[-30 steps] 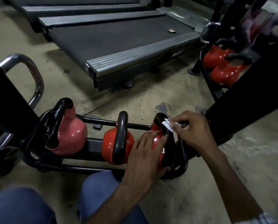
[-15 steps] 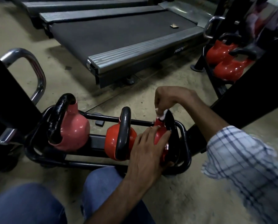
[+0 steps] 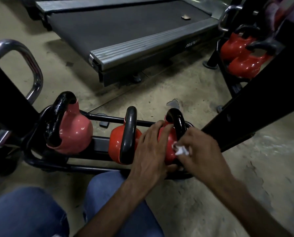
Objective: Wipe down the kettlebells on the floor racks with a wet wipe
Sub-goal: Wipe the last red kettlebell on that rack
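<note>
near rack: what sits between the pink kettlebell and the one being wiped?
One red kettlebell with a black handle, seated in the same rack. Head view.

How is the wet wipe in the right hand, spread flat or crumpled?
Crumpled. The wet wipe is a small white wad pinched by the right hand against the rightmost kettlebell.

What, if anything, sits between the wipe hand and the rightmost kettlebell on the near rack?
Nothing visible. The right hand pinches the wet wipe and has it against the red body of the rightmost kettlebell, beside its black handle. The left hand rests on that bell's left side, out of the wipe's way.
</note>
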Available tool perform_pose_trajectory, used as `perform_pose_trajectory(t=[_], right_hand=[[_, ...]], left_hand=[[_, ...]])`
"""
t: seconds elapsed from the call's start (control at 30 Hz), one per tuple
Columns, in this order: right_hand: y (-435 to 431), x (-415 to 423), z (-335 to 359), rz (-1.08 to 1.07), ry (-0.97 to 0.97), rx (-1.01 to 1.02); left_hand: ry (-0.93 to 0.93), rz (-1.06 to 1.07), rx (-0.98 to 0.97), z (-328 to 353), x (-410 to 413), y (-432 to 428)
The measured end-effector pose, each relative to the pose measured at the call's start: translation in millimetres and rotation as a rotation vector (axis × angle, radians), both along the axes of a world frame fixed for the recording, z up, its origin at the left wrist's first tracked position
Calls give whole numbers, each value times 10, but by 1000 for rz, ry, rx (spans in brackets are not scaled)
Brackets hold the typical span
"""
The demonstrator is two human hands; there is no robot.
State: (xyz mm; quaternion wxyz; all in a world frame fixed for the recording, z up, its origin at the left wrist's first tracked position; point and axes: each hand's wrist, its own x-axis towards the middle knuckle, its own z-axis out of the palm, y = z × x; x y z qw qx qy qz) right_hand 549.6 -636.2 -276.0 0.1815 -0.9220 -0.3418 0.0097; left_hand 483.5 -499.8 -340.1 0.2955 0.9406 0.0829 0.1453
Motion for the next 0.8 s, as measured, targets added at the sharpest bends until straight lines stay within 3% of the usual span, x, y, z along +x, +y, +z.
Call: perform_pose_trajectory(t=[0.13, 0.23, 0.5, 0.67, 0.8], right_hand=[[-296, -338, -534, -35, -121, 258], [-326, -478, -767, -151, -90, 489], [-152, -642, -924, -722, 394, 1072], [-222, -469, -898, -721, 560, 1111], [-225, -141, -839, -531, 597, 874]], left_hand=[[35, -127, 47, 22, 17, 55], [54, -129, 65, 28, 17, 76], [92, -127, 81, 69, 3, 90], [102, -121, 71, 85, -8, 85], [72, -106, 76, 118, 8, 51]])
